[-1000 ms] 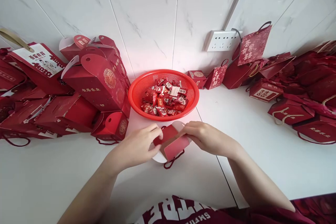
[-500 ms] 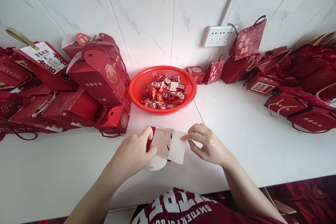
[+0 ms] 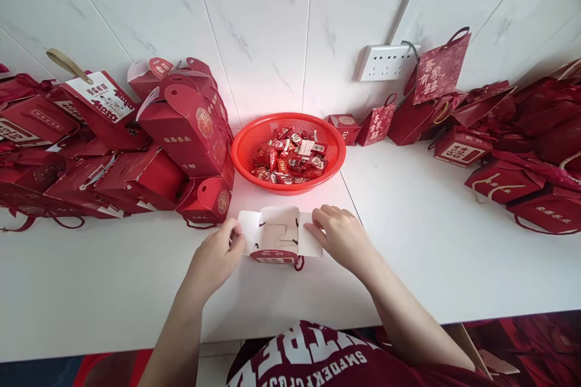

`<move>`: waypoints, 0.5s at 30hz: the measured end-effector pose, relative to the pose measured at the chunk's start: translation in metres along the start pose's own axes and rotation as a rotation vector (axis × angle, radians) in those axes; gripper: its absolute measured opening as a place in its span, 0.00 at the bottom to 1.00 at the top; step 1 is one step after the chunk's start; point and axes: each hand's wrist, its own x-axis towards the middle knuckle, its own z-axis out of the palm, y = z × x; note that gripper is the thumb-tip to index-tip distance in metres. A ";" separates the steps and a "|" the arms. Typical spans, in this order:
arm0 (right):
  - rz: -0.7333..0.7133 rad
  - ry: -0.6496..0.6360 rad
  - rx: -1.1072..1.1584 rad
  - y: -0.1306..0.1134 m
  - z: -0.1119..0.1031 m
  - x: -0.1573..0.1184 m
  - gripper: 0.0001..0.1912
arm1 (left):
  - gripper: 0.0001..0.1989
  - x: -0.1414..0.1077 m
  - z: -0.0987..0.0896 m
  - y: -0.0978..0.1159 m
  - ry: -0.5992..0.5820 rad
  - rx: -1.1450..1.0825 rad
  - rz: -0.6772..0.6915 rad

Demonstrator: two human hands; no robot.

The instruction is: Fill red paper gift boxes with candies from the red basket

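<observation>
A small red gift box (image 3: 274,256) stands on the white counter with its top unfolded, showing a pale inside and dark cord ends poking through the walls. My left hand (image 3: 216,261) pinches its left white flap. On the other side, my right hand (image 3: 339,234) grips the right flap between thumb and fingers. Both flaps are spread outward. A red cord loop sticks out at the box's lower right. Behind the box sits a red plastic basket (image 3: 245,178) holding many wrapped candies (image 3: 295,157).
Red gift boxes (image 3: 181,115) are stacked at the left. More red boxes and bags (image 3: 503,175) crowd the right side. A white power strip (image 3: 385,63) is fixed to the tiled wall. The white counter (image 3: 408,242) ends at a front edge near my body.
The box has been turned upright and set on the counter, its red front now facing me. My left hand has shifted to the left flap, and my right hand has closed on the right flap.
</observation>
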 end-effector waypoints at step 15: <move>0.195 -0.222 0.142 -0.018 0.022 0.014 0.21 | 0.21 0.027 0.035 -0.007 -0.185 -0.200 0.171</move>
